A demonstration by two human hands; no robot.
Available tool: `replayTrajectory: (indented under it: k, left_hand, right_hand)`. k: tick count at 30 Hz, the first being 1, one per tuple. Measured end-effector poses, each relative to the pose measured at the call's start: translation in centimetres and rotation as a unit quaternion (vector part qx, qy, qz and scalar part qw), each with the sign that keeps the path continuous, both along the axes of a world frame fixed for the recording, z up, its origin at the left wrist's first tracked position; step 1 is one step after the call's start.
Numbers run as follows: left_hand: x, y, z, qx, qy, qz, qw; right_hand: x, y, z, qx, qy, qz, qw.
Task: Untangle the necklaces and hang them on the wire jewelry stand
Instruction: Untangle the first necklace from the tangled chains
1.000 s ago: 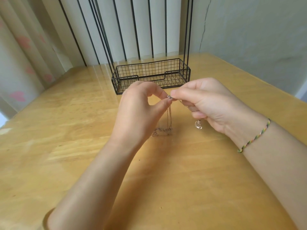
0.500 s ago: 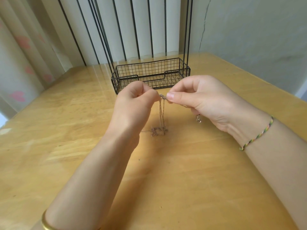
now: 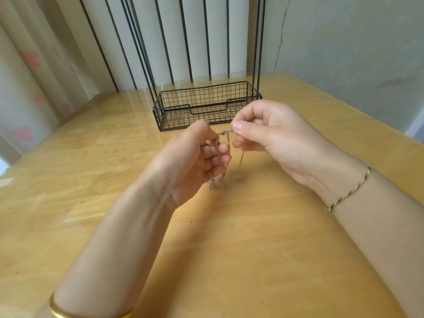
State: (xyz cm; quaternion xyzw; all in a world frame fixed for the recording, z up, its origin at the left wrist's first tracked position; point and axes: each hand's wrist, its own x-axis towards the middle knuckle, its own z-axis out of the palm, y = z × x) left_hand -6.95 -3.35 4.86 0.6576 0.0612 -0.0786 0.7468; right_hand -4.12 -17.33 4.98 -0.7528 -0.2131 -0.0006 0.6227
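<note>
Necklaces hang tangled just above the worktop, pinched between fingers of the left hand and right hand; tugging apart hard would probably tighten the knot

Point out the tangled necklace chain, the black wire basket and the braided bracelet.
Thin silver tangled necklace chain [image 3: 226,132], head view, twisted top stretch.
Black wire mesh basket [image 3: 174,118], head view, front wall.
Multicoloured braided thread bracelet [image 3: 351,192], head view, middle of band.
</note>
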Motion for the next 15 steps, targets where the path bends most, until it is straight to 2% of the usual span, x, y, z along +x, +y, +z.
replayTrajectory:
  k: [2, 5, 8, 12, 15]
  left_hand:
    - [0.1, 0.2, -0.1, -0.019, -0.009, -0.001, 1.000]
    - [0.2, 0.9, -0.1, 0.004, -0.030, 0.003, 1.000]
    - [0.2, 1.1, -0.1, 0.076, -0.053, 0.000, 0.996]
    - [0.3, 0.7, -0.8, 0.197, -0.101, 0.048, 0.974]
    - [0.4, 0.6, -1.0, 0.194, -0.166, 0.093, 0.962]
  right_hand:
    - [0.1, -0.1, 0.0, 0.033, 0.025, -0.003, 0.999]
    - [0.6, -0.5, -0.1, 0.049, 0.026, -0.058, 0.997]
    - [1.1, -0.7, -0.5, 0.002, -0.015, -0.122, 0.992]
    - [1.2, -0.2, -0.7, -0.026, -0.056, -0.149, 0.987]
    - [0.8, -0.2, -0.3, -0.058, -0.052, -0.123, 0.989]
